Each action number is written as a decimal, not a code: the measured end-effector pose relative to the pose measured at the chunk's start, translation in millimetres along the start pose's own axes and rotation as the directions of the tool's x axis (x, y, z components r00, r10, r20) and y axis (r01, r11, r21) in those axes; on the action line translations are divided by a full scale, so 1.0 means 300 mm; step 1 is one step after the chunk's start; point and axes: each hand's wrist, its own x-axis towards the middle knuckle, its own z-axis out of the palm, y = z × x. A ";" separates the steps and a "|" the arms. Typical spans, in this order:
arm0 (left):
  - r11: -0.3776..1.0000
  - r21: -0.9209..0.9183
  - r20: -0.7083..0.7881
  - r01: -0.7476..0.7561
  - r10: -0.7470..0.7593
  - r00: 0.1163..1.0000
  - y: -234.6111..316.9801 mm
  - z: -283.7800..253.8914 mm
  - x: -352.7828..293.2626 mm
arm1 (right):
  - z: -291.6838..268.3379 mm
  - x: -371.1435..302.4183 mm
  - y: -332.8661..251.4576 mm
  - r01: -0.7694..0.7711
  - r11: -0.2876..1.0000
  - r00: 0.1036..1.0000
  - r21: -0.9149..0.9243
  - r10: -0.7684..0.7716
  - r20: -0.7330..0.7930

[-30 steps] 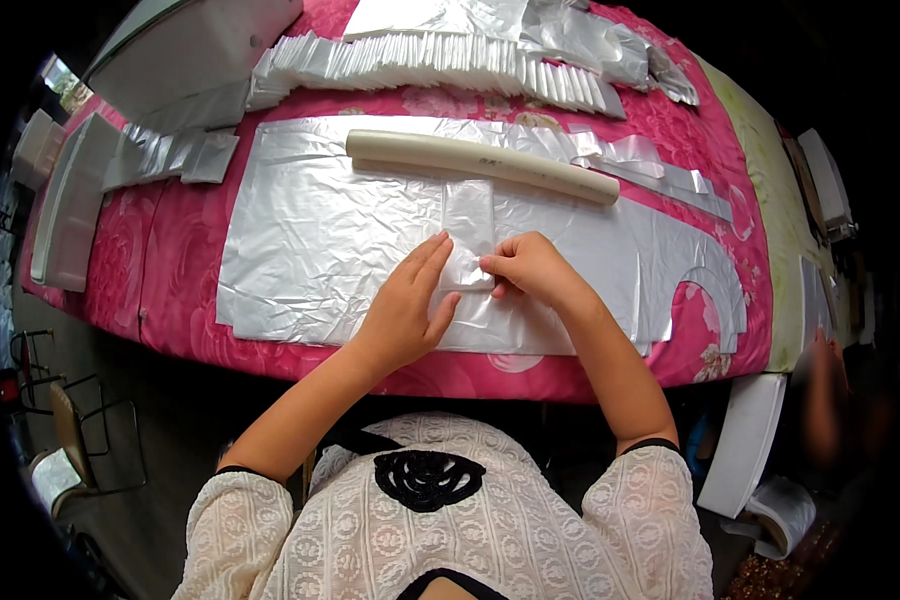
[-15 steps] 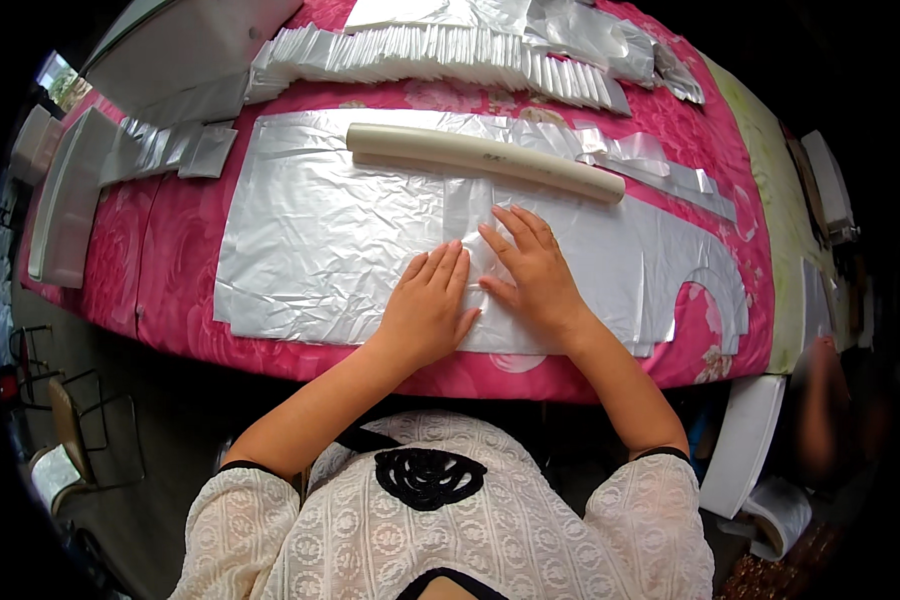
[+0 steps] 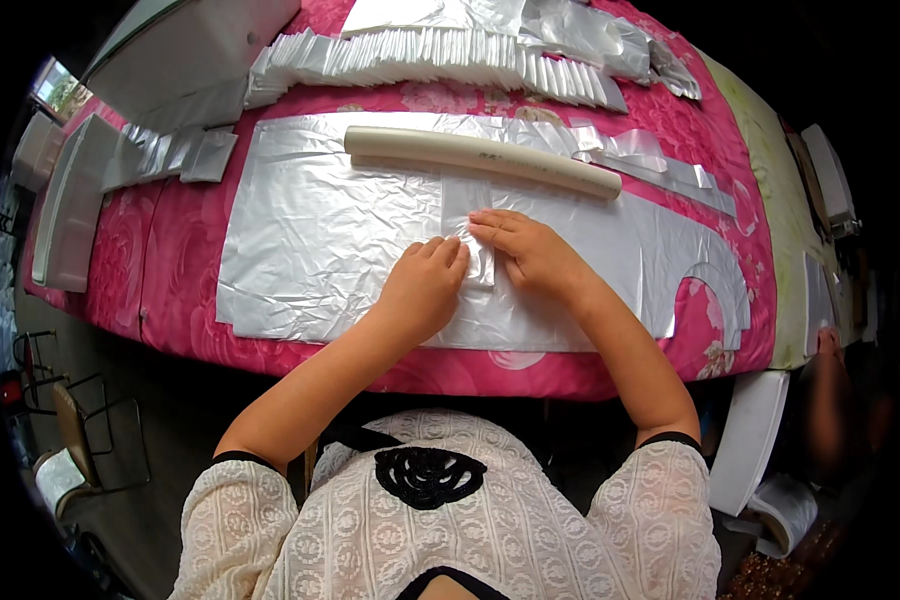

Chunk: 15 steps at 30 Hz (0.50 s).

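Note:
A folded plastic bag [image 3: 480,268], thin and silvery white, makes a narrow strip in front of me. My left hand [image 3: 420,290] holds its left edge with fingers curled and pressed together. On the other side my right hand [image 3: 532,255] is closed on it, fingertips pressing its upper part and the thumb tucked below. Beneath both hands lies a flat stack of plastic bags [image 3: 310,220], wrinkled on the left, with a curved handle cut-out at its right end. A cream plastic pipe [image 3: 480,155] rests across the stack, beyond my hands.
A long row of folded bags [image 3: 400,58] stands at the back of the pink flowered tablecloth [image 3: 185,250]. Several folded bags [image 3: 165,155] lie at the left beside a white box [image 3: 75,205]. More folded bags [image 3: 660,172] lie back right. Another person's arm [image 3: 825,400] shows at far right.
My hands have gone from lying spread flat on the plastic to gripping a folded strip between them. The left fingers have curled, and the right hand has moved slightly left. The pipe stays put.

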 end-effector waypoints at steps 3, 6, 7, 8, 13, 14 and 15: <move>0.994 0.098 0.000 -0.041 0.041 0.999 -0.001 0.010 0.001 | 0.003 0.004 0.008 -0.009 1.000 1.000 0.003 0.009 -0.017; 0.982 0.151 -0.054 -0.113 0.122 0.991 -0.007 0.012 -0.006 | 0.003 0.006 0.001 -0.020 1.000 0.999 0.012 0.021 -0.042; 0.974 0.160 -0.096 -0.158 0.175 0.980 -0.011 0.023 -0.017 | 0.006 0.005 0.002 -0.023 1.000 0.998 0.014 0.023 -0.051; 0.964 0.172 -0.135 -0.202 0.226 0.965 -0.014 0.028 -0.026 | 0.009 0.003 0.002 -0.025 1.000 0.998 0.018 0.026 -0.060; 0.987 -0.133 -0.110 -0.090 0.076 0.991 -0.012 0.011 -0.036 | 0.014 0.001 -0.017 0.005 1.000 0.994 -0.013 -0.007 -0.108; 0.966 -0.258 -0.079 -0.030 0.010 0.997 -0.004 0.001 -0.039 | 0.018 -0.006 -0.028 0.009 1.000 0.993 -0.015 -0.011 -0.117; 0.937 -0.345 -0.061 -0.053 0.034 0.998 -0.002 -0.011 -0.051 | 0.021 -0.017 -0.044 0.019 1.000 0.995 -0.011 -0.020 -0.095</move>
